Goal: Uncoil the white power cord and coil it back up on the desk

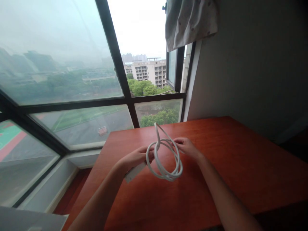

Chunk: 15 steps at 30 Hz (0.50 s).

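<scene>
A thick white cable (157, 166) hangs in loose loops between my hands, above the reddish-brown table (187, 205). My left hand (136, 158) is closed at the left side of the coil. Under that palm, a white oblong block (134, 172) sticks out toward me; it looks like the end of a power strip, the rest being hidden by the hand. At the coil's upper right, my right hand (184, 146) pinches the cable between thumb and fingers. One bigger loop rises above the others.
Behind the table's far edge stand dark-framed windows (130, 96), with an open sash (176, 69) at the right. A light curtain (190, 24) hangs over it. A plain wall (247, 70) borders the right side. Left of the table there is a strip of floor (73, 191).
</scene>
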Available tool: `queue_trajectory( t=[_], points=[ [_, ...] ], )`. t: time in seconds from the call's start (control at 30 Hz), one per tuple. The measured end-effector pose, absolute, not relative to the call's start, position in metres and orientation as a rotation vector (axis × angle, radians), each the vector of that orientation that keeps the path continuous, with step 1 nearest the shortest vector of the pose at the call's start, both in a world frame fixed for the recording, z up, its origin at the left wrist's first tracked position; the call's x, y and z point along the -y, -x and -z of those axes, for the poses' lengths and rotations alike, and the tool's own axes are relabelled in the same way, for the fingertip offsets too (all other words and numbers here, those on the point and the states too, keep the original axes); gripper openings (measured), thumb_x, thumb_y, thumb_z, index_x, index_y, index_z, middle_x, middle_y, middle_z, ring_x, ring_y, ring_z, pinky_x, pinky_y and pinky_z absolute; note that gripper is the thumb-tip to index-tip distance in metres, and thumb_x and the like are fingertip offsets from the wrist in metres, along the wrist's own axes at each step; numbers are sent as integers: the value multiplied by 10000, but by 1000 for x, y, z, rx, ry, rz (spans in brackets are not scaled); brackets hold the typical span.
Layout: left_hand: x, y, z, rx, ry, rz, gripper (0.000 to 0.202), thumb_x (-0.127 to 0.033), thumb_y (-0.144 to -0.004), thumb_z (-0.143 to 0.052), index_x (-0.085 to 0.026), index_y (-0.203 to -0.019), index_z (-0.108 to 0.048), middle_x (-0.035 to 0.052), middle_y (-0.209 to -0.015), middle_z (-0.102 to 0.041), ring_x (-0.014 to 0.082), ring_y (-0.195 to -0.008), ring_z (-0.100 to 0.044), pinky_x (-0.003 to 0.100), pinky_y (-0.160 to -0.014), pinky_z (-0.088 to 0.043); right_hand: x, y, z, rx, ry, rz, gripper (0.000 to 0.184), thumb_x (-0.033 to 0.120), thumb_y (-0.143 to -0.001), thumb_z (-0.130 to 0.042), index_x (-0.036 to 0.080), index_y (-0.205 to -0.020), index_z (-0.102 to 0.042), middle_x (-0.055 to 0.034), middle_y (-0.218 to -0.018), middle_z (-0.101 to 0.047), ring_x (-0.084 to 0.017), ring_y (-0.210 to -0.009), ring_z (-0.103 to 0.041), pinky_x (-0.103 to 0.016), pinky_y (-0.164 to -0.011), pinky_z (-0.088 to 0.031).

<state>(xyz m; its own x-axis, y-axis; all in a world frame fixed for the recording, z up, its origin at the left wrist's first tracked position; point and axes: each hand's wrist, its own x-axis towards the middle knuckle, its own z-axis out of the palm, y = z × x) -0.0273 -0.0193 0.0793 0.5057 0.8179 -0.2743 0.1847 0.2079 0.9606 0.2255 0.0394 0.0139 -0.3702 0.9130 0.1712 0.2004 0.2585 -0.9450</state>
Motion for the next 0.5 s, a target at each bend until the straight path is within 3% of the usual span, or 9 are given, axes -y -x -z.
queue_trajectory(
  t=[0.2, 0.5],
  points=[
    [-6, 80, -66, -1534, -1884, -625, 439, -549, -782, -572, -139, -624, -577, -18, -570, -455, 117, -564, -392, 232, -522, -257, -56, -263, -4, 1831, 1215, -801, 408, 535, -838, -567, 166, -849, -740, 3, -592, -588, -135, -568, -526, -230, -528, -365],
    [-17, 142, -62, -1905, -1817, -764, 479, -618, -767, -481, -159, -709, -605, 1, -571, -520, 161, -567, -475, 247, -531, -317, -82, -349, 28, 1421, 1531, -498, 558, 656, -762, -574, 149, -929, -738, -51, -637, -672, -181, -575, -614, -252, -526, -424]
  ],
)
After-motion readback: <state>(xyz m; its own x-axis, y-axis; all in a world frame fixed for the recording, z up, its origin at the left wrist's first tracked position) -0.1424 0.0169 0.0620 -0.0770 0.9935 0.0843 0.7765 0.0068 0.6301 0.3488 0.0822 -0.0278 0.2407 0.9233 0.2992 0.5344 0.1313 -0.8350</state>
